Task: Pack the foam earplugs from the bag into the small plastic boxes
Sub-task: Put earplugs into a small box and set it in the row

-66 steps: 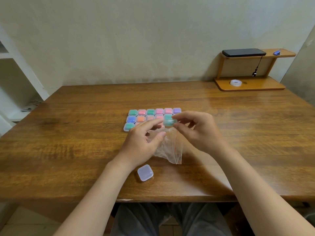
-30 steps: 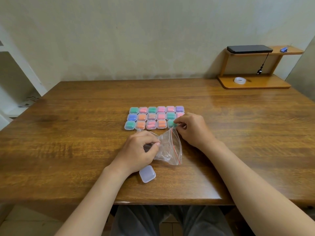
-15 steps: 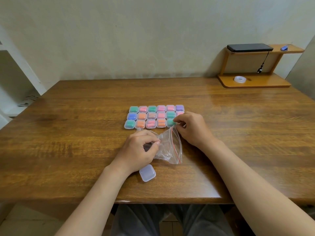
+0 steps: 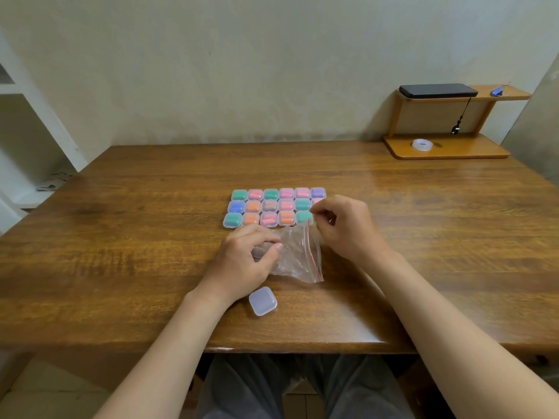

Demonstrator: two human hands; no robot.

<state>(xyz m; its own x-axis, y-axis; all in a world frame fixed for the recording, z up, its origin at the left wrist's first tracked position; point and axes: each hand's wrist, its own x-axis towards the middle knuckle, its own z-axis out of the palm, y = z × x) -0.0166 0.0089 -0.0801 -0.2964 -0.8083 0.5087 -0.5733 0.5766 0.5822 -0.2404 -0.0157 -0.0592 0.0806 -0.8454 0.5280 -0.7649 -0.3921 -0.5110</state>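
Note:
Several small clear boxes point(image 4: 273, 207) with coloured earplugs inside stand in three rows mid-table. A green-filled box point(image 4: 303, 216) ends the nearest row. My right hand point(image 4: 344, 229) hovers at that box's right edge, fingers curled, thumb and forefinger tips together beside the bag's top corner. Whether they pinch anything is unclear. My left hand point(image 4: 246, 261) pinches the crumpled clear zip bag point(image 4: 298, 255) with the red strip, which looks empty. A shut empty clear box point(image 4: 262, 300) lies by my left wrist.
A wooden desk shelf point(image 4: 447, 148) stands at the back right, with a black device point(image 4: 438, 89) on top and a tape roll point(image 4: 422, 143) below. White shelving point(image 4: 21, 122) is off the table's left side. The table's front edge point(image 4: 302, 347) is close under my forearms.
My right hand set the green-filled box down at the end of the nearest row, and its fingertips now sit slightly above it. My left hand kept pinching the bag and lowered it to the table.

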